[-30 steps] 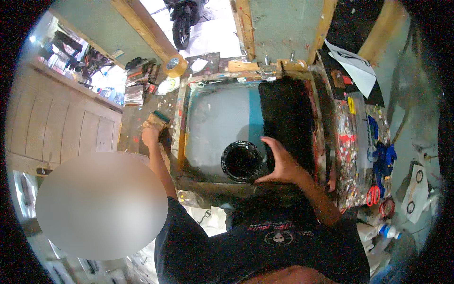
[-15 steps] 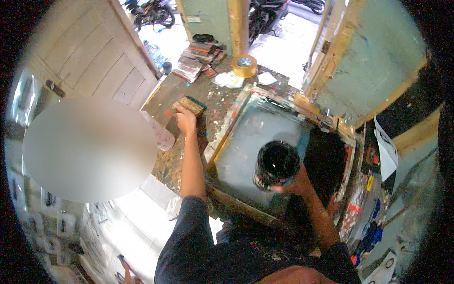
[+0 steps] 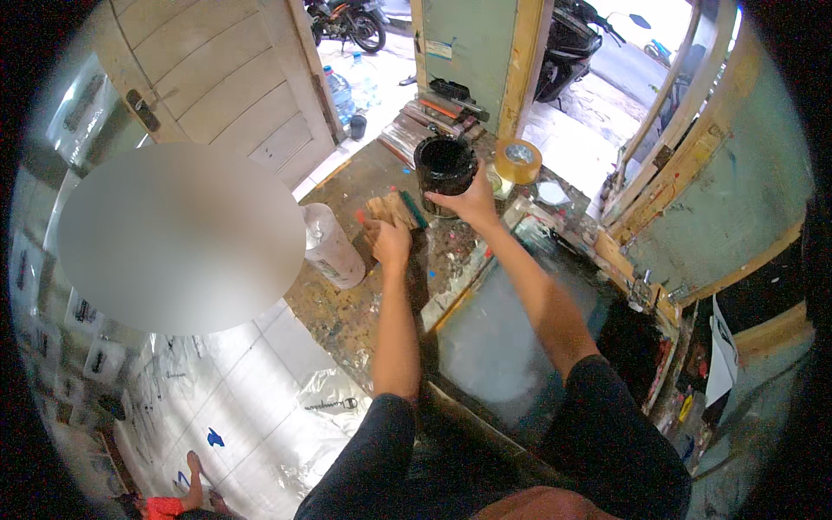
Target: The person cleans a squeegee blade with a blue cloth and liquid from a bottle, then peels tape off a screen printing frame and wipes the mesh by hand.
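My left hand is closed around a squeegee with a wooden handle and a green blade, low over the paint-stained bench. At the bench's far part my right hand grips a black, ink-coated pot from its right side. The pot is upright with its mouth uncovered; whether it rests on the bench I cannot tell. Left of the squeegee stands a cloudy plastic bottle. Under my right forearm lies a framed printing screen, its mesh grey and its right part dark.
A roll of yellowish tape and several stacked squeegees sit at the bench's far end. Hinge clamps hold the screen's far right side. At lower left another person's arm reaches over the tiled floor, near plastic sheeting.
My right hand has carried the black pot from above the screen to the far bench, beside the squeegee. My left hand still grips the squeegee. The view has shifted left.
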Tool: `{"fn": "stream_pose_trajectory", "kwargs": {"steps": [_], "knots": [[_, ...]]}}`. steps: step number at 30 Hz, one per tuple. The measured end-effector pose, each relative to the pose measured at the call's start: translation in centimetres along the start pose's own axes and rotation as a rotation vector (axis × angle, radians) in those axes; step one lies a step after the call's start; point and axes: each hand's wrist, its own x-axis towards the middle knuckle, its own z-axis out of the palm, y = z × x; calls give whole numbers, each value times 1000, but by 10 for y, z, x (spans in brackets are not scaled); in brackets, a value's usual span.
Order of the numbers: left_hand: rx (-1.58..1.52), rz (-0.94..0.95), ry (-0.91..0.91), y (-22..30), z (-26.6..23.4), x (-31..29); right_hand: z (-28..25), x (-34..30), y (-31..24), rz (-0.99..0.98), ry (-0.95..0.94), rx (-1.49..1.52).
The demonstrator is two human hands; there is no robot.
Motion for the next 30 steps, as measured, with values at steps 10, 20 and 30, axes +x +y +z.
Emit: {"fn": "stream_pose_trajectory", "kwargs": {"steps": [10, 20, 30], "knots": [[27, -38, 60, 12, -26, -15, 40, 2, 35, 125, -11, 12], [211, 44, 92, -31, 8, 23, -117, 2, 29, 196, -423, 1053], [258, 64, -110, -14, -16, -2, -386, -15, 22, -179, 559, -623]]}}
